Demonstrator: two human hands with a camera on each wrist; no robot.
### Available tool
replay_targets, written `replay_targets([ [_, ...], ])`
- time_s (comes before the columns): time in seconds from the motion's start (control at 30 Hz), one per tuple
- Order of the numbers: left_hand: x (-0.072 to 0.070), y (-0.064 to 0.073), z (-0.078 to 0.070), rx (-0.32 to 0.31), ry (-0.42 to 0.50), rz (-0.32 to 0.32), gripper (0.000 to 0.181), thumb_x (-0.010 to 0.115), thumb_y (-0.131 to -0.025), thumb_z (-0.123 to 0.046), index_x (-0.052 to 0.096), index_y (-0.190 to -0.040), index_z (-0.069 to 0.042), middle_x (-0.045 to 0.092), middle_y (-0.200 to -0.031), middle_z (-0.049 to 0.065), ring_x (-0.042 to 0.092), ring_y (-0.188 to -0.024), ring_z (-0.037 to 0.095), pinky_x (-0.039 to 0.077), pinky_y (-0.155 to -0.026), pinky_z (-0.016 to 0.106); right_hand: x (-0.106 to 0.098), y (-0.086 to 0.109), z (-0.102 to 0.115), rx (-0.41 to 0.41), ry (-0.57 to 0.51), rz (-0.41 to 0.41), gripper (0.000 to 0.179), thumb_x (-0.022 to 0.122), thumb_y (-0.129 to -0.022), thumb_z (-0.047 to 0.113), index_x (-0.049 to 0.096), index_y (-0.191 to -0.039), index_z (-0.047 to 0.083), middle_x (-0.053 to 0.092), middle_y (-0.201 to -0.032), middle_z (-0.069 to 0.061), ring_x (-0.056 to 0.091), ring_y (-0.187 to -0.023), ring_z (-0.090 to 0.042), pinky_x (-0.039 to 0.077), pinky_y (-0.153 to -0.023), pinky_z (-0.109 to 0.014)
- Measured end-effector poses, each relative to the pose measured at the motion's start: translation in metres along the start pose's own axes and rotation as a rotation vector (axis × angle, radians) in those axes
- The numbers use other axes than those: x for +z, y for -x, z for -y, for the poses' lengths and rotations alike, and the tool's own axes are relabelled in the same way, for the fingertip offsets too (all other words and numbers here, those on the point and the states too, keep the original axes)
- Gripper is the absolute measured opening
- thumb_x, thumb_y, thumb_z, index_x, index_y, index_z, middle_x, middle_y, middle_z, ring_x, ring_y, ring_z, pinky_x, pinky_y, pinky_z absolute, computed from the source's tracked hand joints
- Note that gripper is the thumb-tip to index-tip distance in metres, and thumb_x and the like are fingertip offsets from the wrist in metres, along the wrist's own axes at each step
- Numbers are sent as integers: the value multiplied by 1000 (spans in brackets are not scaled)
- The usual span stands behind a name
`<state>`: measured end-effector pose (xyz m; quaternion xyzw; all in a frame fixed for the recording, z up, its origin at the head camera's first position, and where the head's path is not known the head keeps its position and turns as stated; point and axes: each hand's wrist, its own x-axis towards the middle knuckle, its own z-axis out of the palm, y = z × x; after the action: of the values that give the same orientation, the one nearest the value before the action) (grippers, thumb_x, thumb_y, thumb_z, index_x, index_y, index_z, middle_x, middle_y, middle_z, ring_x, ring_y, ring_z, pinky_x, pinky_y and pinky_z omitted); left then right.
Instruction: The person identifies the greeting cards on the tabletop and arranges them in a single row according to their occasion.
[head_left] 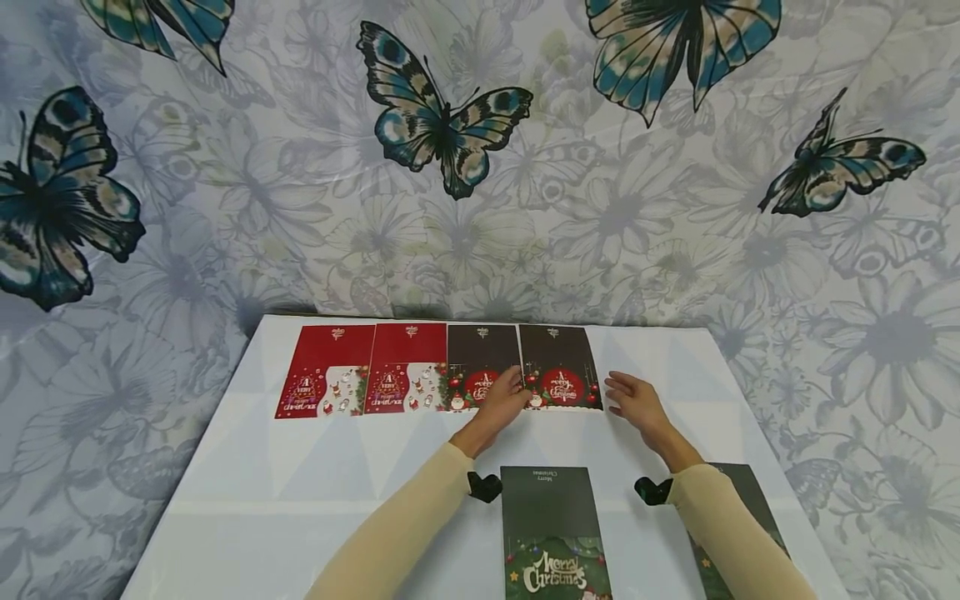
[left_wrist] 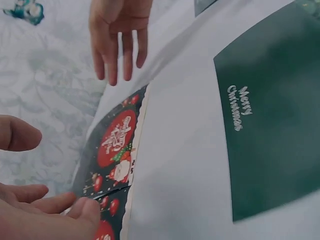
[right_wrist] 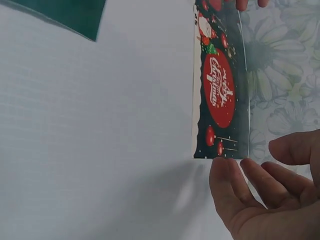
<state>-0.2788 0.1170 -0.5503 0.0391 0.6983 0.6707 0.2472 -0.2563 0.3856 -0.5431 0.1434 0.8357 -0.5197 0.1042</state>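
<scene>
Two dark Christmas cards stand at the right of a row, the left one and the right one, edge to edge. My left hand lies over the place where they meet; its fingertips are at the seam, fingers loosely bent. Beside the right dark card's outer edge is my right hand, fingers extended. In the right wrist view its fingertips are at the card's edge; whether they touch is hard to tell. Two red Christmas cards, one beside the other, continue the row leftward.
Nearer on the white table lies a green Christmas card. Another green card is partly under the right forearm. A butterfly-print cloth hangs behind the table's back edge.
</scene>
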Motion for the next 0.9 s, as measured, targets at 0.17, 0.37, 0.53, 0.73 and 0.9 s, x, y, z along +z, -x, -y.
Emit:
replay_targets([
  [0.17,-13,19,0,-7,-41,-2,69,56,-96,-17,27,-158,-7,32,-162,17,30,-149,38,32,-117,54,0,14,-3,8,13,26,50,42,-106,10,33,-152,-6,42,-152,-28,50,-133,-43,50,-102,-49],
  [0.37,-21,38,8,-31,-80,3,66,56,-95,-15,32,-156,-5,37,-159,19,36,-145,39,36,-113,55,3,33,-8,29,1,49,49,45,-106,12,36,-150,-5,43,-151,-28,51,-132,-43,53,-99,-46],
  [0.53,-27,64,16,-67,-124,10,64,57,-93,-14,38,-153,-5,42,-154,21,40,-142,42,39,-110,57,8,51,-17,27,-37,87,46,45,-105,10,40,-148,-7,48,-147,-29,57,-126,-39,57,-92,-42],
  [0.73,-37,97,29,-94,-142,12,60,58,-93,-14,43,-150,-6,44,-152,24,41,-140,46,40,-108,60,8,68,-28,40,-65,104,44,48,-106,12,43,-146,-6,50,-146,-28,60,-122,-35,59,-88,-39],
  [0.9,-40,113,38,-102,-136,32,57,56,-95,-15,43,-150,-5,45,-151,25,46,-137,44,39,-108,61,7,82,-37,55,-96,105,45,49,-105,12,42,-145,-7,50,-145,-29,61,-119,-31,59,-87,-39],
])
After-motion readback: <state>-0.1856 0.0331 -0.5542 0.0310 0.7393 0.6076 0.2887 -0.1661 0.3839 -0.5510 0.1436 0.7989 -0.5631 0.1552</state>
